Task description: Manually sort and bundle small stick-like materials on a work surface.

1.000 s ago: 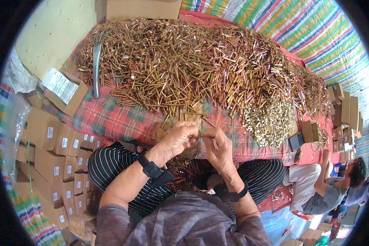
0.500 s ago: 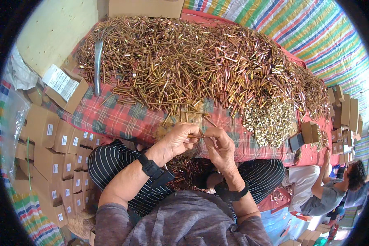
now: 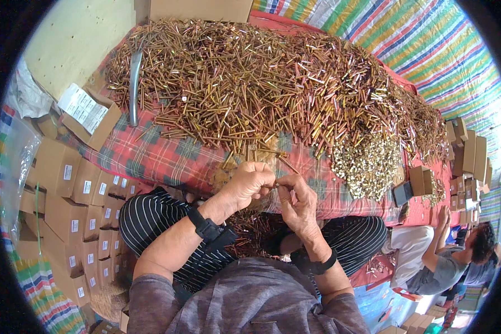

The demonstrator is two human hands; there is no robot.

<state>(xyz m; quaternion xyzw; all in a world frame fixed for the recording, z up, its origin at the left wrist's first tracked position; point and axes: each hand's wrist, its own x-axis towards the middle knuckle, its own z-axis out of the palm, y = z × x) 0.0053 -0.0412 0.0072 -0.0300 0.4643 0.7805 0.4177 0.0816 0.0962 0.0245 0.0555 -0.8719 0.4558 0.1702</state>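
My left hand (image 3: pixel 250 183) is closed, its fingertips pinched in front of me. A brass-coloured metal rod (image 3: pixel 276 185), like the long bolts around it, barely shows between my fingers. My right hand (image 3: pixel 298 200) meets it from the other side, thumb and forefinger pinched at its end. What the right fingertips hold is hidden. Just beyond my hands, a wide heap of brass-coloured bolts (image 3: pixel 234 83) covers the plaid cloth (image 3: pixel 178 164). Several loose bolts lie near my fingers. To the right sits a pile of small shiny metal pieces, nut-like (image 3: pixel 367 167).
A curved metal bar (image 3: pixel 134 89) lies on the heap's left end. Stacked cardboard boxes (image 3: pixel 61 211) and an open carton (image 3: pixel 97 125) stand at left. More bolts lie between my legs. At right are a small open box (image 3: pixel 420 181) and a seated person (image 3: pixel 448 264).
My hands have drawn slightly closer together, and the rod between them shows less than before. The person at right has raised their hands close together.
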